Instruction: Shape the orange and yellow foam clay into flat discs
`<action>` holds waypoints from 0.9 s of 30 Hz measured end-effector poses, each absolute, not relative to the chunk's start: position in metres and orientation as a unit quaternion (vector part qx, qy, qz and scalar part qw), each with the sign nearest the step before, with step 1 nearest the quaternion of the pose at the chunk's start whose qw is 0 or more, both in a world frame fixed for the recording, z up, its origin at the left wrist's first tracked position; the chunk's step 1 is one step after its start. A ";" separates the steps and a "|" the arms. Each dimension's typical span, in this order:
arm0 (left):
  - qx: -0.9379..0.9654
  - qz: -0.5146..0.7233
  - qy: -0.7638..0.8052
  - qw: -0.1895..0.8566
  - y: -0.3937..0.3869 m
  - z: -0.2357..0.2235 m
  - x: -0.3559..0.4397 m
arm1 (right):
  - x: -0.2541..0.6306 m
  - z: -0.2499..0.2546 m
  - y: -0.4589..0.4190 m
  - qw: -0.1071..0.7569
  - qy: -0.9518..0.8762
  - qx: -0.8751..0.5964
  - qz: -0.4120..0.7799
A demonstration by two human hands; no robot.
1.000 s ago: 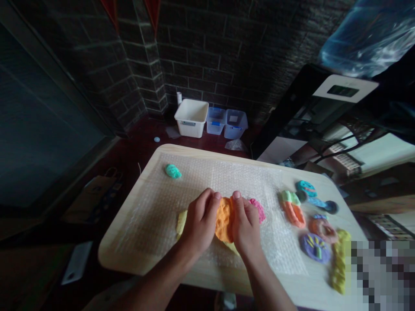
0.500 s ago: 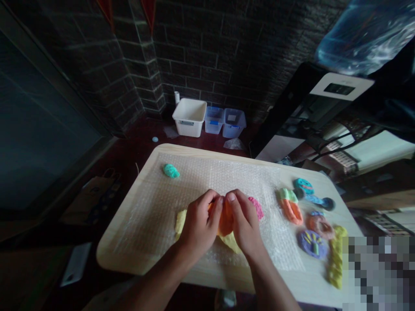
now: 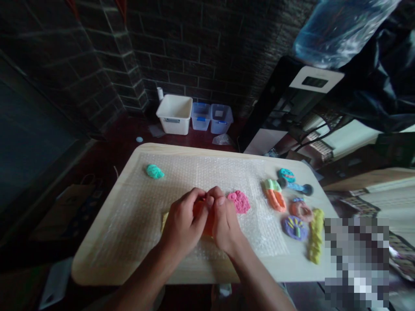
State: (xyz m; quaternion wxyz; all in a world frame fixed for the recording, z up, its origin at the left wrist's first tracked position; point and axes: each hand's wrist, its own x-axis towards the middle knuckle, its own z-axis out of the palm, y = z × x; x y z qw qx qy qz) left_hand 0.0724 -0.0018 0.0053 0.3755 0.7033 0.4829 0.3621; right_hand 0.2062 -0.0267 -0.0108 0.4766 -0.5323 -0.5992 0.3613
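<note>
Orange lump (image 3: 208,226) gripped between left hand (image 3: 184,218) and right hand (image 3: 224,220), over bubble wrap (image 3: 194,170).
Matte, mostly hidden by closed fingers; marking on white panel (image 3: 297,79) too blurred to read.

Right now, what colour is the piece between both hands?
The piece is orange; head view shows best.

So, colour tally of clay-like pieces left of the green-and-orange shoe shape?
Orange clay-like piece, held: 1
Pale-yellow clay-like piece, mostly hidden: at least 1
Bumpy pink clay-like patty: 1
Rounded green clay-like lump: 1
Total: at least 4
</note>
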 end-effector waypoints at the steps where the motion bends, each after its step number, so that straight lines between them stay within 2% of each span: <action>1: 0.709 0.354 0.491 0.362 -0.002 0.005 0.073 | 0.206 -0.011 -0.027 0.478 -0.602 -0.537 0.348; 5: 0.713 0.346 0.543 0.277 -0.002 0.004 0.075 | 0.206 -0.008 -0.026 0.476 -0.575 -0.583 0.322; 8: 0.707 0.367 0.562 0.223 0.001 0.005 0.075 | 0.203 -0.007 -0.023 0.439 -0.567 -0.599 0.357; 13: 0.703 0.365 0.554 0.255 0.001 0.004 0.072 | 0.199 -0.008 -0.020 0.447 -0.579 -0.600 0.323; 18: 0.706 0.364 0.535 0.287 -0.001 0.002 0.069 | 0.202 -0.003 -0.022 0.421 -0.627 -0.578 0.309; 20: 0.699 0.373 0.540 0.285 -0.002 0.003 0.069 | 0.202 -0.003 -0.023 0.441 -0.600 -0.573 0.343; 25: 0.623 0.425 0.583 0.304 0.001 0.009 0.075 | 0.192 -0.005 -0.023 0.558 -0.449 -0.543 0.438; 27: 0.598 0.446 0.583 0.322 0.005 0.010 0.079 | 0.185 -0.004 -0.023 0.568 -0.424 -0.551 0.441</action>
